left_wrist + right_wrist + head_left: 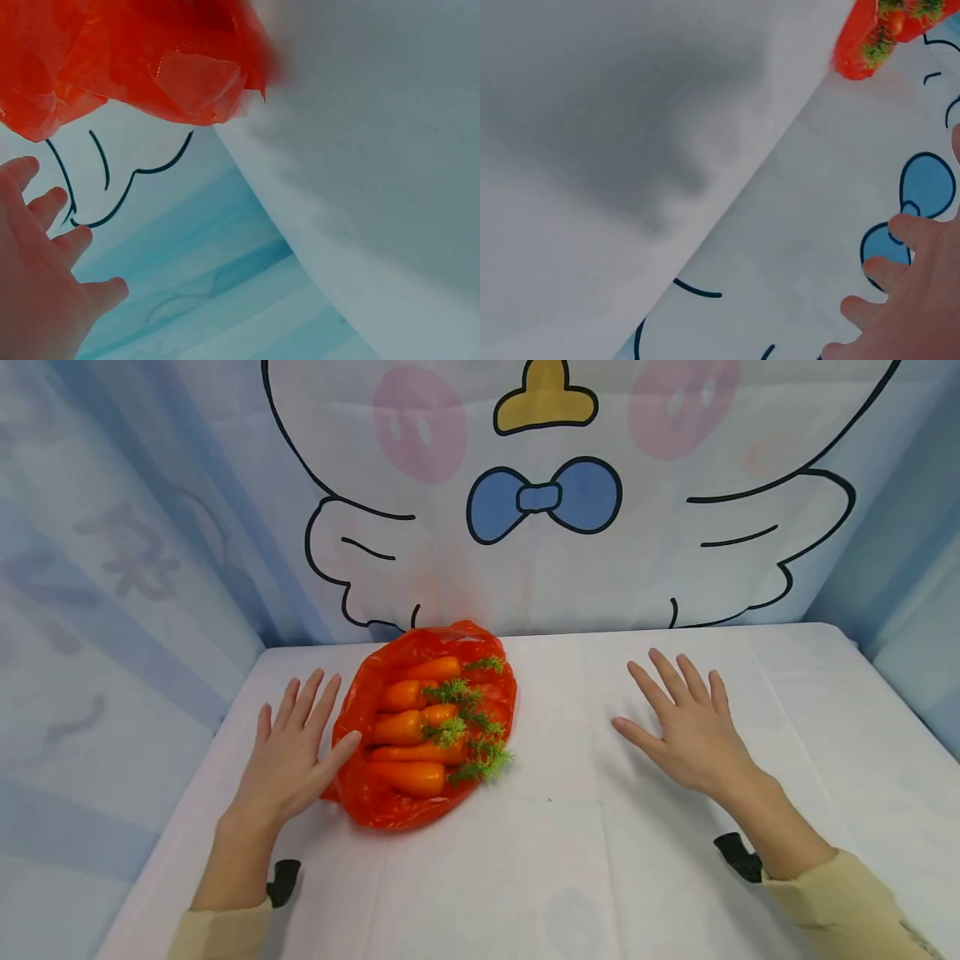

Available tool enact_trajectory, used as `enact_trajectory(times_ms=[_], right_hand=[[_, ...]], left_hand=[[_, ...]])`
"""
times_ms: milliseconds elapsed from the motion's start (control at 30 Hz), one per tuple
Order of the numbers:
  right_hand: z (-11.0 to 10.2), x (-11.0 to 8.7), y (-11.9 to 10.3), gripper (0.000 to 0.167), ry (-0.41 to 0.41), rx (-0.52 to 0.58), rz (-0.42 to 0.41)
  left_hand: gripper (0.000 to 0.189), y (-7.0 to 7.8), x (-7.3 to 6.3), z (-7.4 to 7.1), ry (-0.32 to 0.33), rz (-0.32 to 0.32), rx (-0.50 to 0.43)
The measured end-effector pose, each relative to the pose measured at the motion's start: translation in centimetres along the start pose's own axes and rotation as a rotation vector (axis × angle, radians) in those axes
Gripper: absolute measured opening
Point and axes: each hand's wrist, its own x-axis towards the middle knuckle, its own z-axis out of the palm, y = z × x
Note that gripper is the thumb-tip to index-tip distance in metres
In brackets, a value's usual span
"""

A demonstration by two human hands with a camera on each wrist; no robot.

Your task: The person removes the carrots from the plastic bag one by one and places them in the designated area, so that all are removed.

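A red plastic bag (382, 814) lies spread on the table toward the left, its mouth facing up. Several orange carrots (408, 727) with green leafy tops (487, 760) lie side by side in it. My left hand (288, 768) is just left of the bag with fingers spread, its thumb overlapping the bag's edge in the head view; whether it touches cannot be told. In the left wrist view the bag (165, 67) appears beyond the fingers. Well to the right of the bag, my right hand (693, 735) hovers above the table with fingers spread, holding nothing.
A white cloth covers the table (540, 877). Behind it hangs a curtain with a printed cartoon figure and blue bow tie (540, 497). Pale blue patterned curtain (97, 635) stands along the left side, and more hangs at the right. Black straps (738, 857) sit at the wrists.
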Motion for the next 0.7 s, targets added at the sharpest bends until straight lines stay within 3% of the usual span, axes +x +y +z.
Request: enact_trajectory(times_ms=[500, 700], right_hand=[[1.0, 2.6, -4.0, 0.078, -0.010, 0.012, -0.034], [1.7, 4.1, -6.2, 0.080, -0.006, 0.045, -0.089]], left_hand=[[0.083, 1.0, 1.2, 0.2, 0.033, -0.012, 0.029], [0.083, 1.5, 1.7, 0.5, 0.050, -0.024, -0.017]])
